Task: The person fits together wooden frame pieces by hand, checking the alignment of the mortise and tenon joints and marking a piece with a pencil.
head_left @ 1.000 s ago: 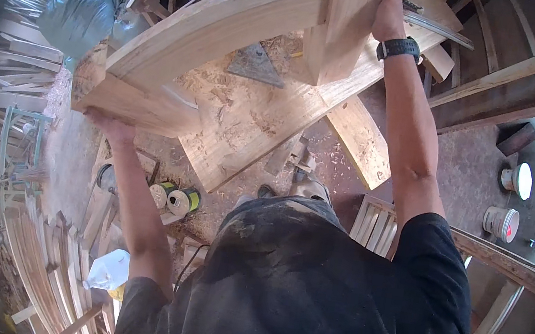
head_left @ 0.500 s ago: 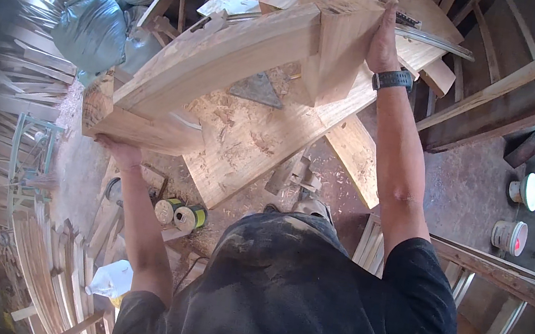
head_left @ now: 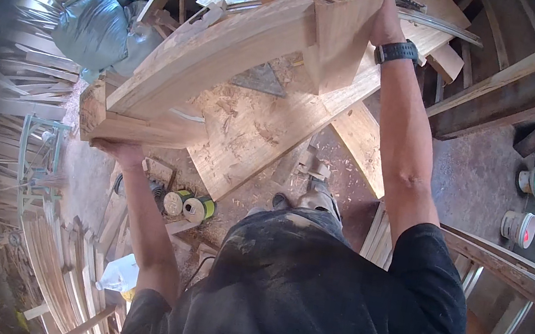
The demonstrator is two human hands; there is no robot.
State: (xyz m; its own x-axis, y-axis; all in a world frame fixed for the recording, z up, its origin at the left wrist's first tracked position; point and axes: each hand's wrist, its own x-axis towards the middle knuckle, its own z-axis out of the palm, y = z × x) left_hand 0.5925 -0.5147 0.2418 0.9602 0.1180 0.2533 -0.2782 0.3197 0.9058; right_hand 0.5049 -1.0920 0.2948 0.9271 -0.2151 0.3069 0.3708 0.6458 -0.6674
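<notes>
Head view: left hand (head_left: pixel 119 152) cupped under the curved wooden frame's (head_left: pixel 228 57) low end, two green-rimmed round tins (head_left: pixel 191 206) just below it, right hand (head_left: pixel 385 20) clasping the frame's raised end, two white buckets (head_left: pixel 526 205) far to its right.

A grey-blue plastic sack (head_left: pixel 93 30) bulges at 10 o'clock, with loose wooden slats (head_left: pixel 19 71) stacked just beside it. Below the centre, toward 7 o'clock, 2 round tape rolls (head_left: pixel 191 206) lie side by side on the sawdust-strewn floor (head_left: pixel 472 184). A white plastic bottle (head_left: pixel 120 274) lies at 7 o'clock. At 3 o'clock stand 2 white buckets (head_left: pixel 524 205), one above the other in view, near a dark heavy beam (head_left: pixel 498 105). A pale green metal frame (head_left: pixel 37 160) stands at 9 o'clock.
</notes>
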